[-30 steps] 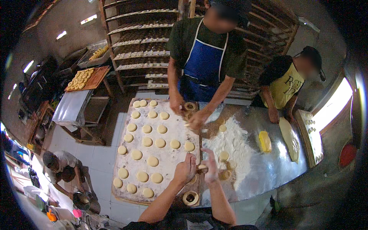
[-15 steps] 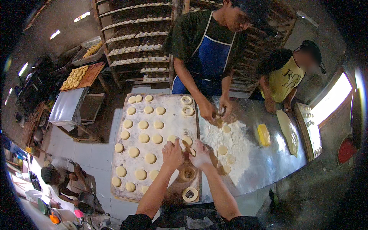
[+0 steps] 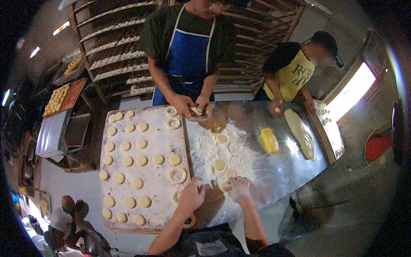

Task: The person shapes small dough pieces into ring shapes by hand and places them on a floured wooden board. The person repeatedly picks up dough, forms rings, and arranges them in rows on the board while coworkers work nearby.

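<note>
The right hand [image 3: 240, 189] touches a dough round [image 3: 224, 187] near flour [image 3: 239, 156].

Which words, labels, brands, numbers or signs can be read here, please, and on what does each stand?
Yellow garment at the upper right: large dark letters in two rows, which I won't copy out.
Pale patch on dark clothing at the lower edge: too blurred to read.
No other text is legible.

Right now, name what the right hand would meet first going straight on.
Past the dough piece at its fingertips, the right hand would probably meet the floury dough round first; depth is unclear.
</note>
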### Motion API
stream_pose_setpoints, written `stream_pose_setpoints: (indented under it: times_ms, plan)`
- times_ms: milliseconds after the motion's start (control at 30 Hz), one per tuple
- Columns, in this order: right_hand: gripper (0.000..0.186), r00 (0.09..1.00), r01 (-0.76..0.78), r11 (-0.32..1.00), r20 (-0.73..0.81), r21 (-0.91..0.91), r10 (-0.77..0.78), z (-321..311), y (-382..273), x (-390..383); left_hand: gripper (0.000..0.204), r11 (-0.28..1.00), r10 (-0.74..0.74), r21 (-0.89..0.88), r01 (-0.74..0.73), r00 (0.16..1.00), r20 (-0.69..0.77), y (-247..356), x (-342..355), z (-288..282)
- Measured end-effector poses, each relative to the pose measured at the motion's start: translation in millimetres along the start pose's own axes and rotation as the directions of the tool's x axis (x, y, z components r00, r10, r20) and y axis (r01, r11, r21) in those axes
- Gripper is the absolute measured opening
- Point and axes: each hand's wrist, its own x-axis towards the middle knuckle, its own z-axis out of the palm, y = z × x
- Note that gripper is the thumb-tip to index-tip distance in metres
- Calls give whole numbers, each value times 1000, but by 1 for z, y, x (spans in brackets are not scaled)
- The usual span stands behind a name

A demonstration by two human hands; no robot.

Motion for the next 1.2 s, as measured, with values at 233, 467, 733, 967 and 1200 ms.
stream_pose_setpoints:
  times_ms: [233,467,733,967,1200]
  plan:
    - [37,982,-81,641,172,763,-80,-23,23,7,32,979,-67,-181,91,989,132,56,-5,48]
    - [55,969,-163,466,231,870,-92,-46,56,3,27,959,-58,-272,80,995,87,109,3,68]
    - [69,981,29,47,-20,998,-192,-20,63,23,47,978,197,139,-156,909,-368,124,12,117]
    - [52,832,-341,-286,146,895,-535,-69,85,19,41,519,-84,-842,-146,972,-220,139,4,134]
    - [56,761,-325,-444,-48,835,-647,-82,57,-1,28,-147,-63,-933,-329,944,-323,170,-24,97]
